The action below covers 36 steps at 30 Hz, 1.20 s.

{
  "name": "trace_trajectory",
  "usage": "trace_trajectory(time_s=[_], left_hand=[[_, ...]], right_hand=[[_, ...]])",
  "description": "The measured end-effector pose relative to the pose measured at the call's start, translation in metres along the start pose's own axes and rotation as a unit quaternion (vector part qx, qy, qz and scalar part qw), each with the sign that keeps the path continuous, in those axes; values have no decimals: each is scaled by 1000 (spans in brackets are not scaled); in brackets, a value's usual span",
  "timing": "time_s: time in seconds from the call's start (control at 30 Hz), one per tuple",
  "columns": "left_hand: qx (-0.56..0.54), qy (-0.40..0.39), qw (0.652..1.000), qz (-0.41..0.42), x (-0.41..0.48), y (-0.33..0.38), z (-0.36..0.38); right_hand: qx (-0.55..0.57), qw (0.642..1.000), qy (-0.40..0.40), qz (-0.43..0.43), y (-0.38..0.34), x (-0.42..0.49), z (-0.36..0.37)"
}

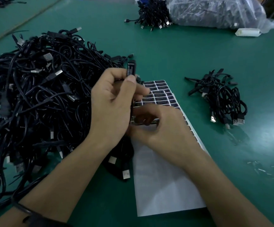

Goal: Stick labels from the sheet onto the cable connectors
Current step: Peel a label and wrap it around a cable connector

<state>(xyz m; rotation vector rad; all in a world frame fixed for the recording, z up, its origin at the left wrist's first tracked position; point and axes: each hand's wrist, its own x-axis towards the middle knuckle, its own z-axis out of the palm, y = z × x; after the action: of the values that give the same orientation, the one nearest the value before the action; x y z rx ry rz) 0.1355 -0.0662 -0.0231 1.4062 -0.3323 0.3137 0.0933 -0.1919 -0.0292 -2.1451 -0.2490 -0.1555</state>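
Closest to the lens is the left forearm, with a dark band [26, 212] round the wrist, coming in from the bottom-left corner. Beside it, the whole left side of the green table [198, 63] is buried under a big cable pile [34, 95], black USB leads all tangled up. The left hand [115, 102] is raised over the pile's right edge. Its thumb and fingers are pinched round one connector [131, 68], held upright with the cable trailing down past the palm. There seems to be pale print down the connector's side, so my guess is it already has its label. It's small though, so I wouldn't swear to it.

Just right of that, the right hand [162, 126] is down on the label sheet [164, 95]. The fingers are curled in at the row where the black labels stop and the bare backing begins. It's blurry, so I can't tell if it has a label pinched or is only scratching at an edge. I'd call this the peel step. The next move needs a clean lift of one label by its corner without folding it, then lining it up square on a connector's flat face.

Over on the right sits a small cable bundle [223, 99], well apart from the sheet, probably the done ones.
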Motion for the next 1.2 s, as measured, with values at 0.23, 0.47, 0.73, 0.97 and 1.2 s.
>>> trace_trajectory(time_s=[0.23,0.47,0.73,0.97,1.2], left_hand=[[-33,44,998,-20,1,5,-4],[-48,118,991,-52,6,3,-6],[-31,84,993,-79,5,-1,-7],[198,-54,979,-10,-7,-13,-2],[431,-188,882,21,-11,-16,-4]], right_hand=[[35,999,-21,15,-2,-1,15],[108,994,24,-25,-8,-2,12],[28,978,202,41,15,11,-48],[-159,912,334,176,41,12,-100],[-274,921,242,137,7,26,-74]])
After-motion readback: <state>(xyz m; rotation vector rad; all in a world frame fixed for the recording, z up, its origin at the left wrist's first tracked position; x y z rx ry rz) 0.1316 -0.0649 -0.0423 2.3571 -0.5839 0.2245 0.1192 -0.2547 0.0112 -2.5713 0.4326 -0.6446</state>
